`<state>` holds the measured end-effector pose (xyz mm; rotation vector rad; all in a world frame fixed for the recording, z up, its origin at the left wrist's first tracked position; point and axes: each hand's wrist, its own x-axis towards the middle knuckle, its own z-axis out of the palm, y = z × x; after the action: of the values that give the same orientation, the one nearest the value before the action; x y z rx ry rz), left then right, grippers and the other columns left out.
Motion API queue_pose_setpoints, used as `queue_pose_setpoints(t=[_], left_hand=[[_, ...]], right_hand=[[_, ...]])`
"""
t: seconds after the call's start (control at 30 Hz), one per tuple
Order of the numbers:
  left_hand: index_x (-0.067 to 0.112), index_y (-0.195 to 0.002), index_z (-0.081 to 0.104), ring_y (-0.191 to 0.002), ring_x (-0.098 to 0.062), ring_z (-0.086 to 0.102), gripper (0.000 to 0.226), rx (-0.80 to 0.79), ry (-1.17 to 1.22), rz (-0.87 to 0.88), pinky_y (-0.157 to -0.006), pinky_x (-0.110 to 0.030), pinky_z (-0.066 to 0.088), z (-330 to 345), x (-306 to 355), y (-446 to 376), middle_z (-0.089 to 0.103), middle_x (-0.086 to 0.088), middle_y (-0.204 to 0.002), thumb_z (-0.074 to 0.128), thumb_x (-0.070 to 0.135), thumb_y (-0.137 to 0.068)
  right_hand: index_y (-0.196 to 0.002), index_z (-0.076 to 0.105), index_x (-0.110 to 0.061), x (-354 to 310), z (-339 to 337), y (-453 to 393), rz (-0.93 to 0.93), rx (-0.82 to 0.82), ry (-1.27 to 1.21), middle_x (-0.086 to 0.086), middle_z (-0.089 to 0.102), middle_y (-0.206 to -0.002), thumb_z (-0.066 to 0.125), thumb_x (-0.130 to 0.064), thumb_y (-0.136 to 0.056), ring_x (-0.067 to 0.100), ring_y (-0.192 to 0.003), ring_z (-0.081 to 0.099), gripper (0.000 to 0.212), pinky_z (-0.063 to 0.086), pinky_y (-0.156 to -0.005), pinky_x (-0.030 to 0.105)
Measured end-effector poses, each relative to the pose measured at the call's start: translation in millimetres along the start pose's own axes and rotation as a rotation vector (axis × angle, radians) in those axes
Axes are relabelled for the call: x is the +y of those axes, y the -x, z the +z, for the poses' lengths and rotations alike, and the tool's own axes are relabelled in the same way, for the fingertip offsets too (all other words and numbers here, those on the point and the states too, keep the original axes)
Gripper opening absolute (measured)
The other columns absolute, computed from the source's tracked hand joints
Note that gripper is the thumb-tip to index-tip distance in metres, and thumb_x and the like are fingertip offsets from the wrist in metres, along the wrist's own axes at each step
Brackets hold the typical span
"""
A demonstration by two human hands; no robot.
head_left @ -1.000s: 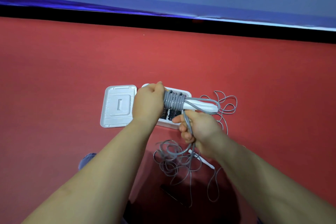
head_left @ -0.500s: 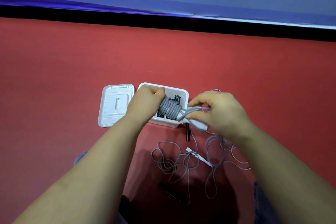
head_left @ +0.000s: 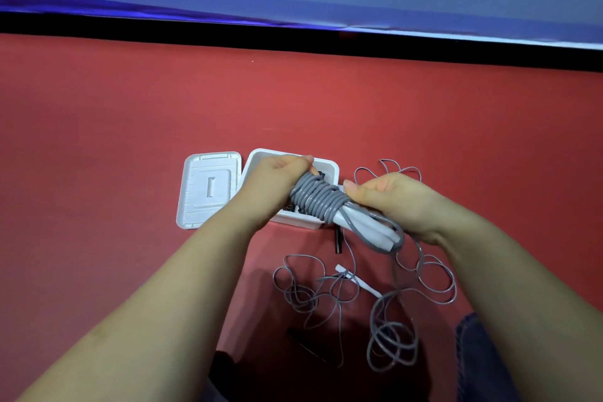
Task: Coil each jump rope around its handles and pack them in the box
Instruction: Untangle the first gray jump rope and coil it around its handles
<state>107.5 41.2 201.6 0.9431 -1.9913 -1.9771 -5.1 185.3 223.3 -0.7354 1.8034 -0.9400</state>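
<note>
My left hand (head_left: 277,184) grips one end of a pair of white handles (head_left: 368,228) wound with several turns of grey rope (head_left: 318,199). My right hand (head_left: 398,202) holds the rope against the handles' other end, fingers curled round it. The bundle hovers above the open white box (head_left: 329,170), where a dark coiled rope partly shows. The rest of the grey rope (head_left: 391,313) trails in loose loops onto the red floor below my hands.
The box's white lid (head_left: 208,189) lies flat to the left of the box. A small black stick (head_left: 337,240) and a white strip (head_left: 357,281) lie on the floor near the loose rope. Another dark object (head_left: 306,346) sits in shadow near my knees.
My right hand has carried the rope round the handles again, adding a turn. The bundle has tilted, its free end now pointing down and right. Left hand has kept its grip.
</note>
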Motion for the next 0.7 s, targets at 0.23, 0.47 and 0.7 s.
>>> queue_pose_setpoints(t=[0.23,0.47,0.7], left_hand=[[0.017,-0.047,0.054,-0.029,-0.006,0.027,0.051,0.11,0.204,-0.083,-0.035,-0.011,0.019,1,7,-1,0.036,0.007,-0.037,0.045,0.022,-0.097],[0.018,-0.043,0.047,-0.042,-0.014,0.028,0.051,0.364,0.116,-0.096,-0.044,-0.024,0.023,2,5,-4,0.035,0.005,-0.046,0.045,0.021,-0.094],[0.005,-0.064,0.051,-0.062,-0.025,0.035,0.04,0.576,-0.188,0.023,-0.061,-0.034,0.032,-3,-11,-11,0.041,-0.004,-0.059,0.042,0.034,-0.09]], right_hand=[[-0.061,0.058,-0.01,-5,20,-1,0.137,-0.032,-0.84,0.001,0.045,-0.044,0.039,-0.018,-0.097,0.007,-0.031,0.037,0.041,0.031,-0.033,0.015],[-0.067,0.043,-0.014,-11,52,-14,0.208,0.092,-1.055,-0.003,0.046,-0.045,0.03,-0.014,-0.099,0.002,-0.031,0.039,0.035,0.031,-0.032,0.012],[-0.081,0.051,-0.008,-12,64,-9,0.315,0.099,-0.85,-0.002,0.041,-0.043,0.032,-0.011,-0.097,0.003,-0.027,0.033,0.025,0.024,-0.029,0.011]])
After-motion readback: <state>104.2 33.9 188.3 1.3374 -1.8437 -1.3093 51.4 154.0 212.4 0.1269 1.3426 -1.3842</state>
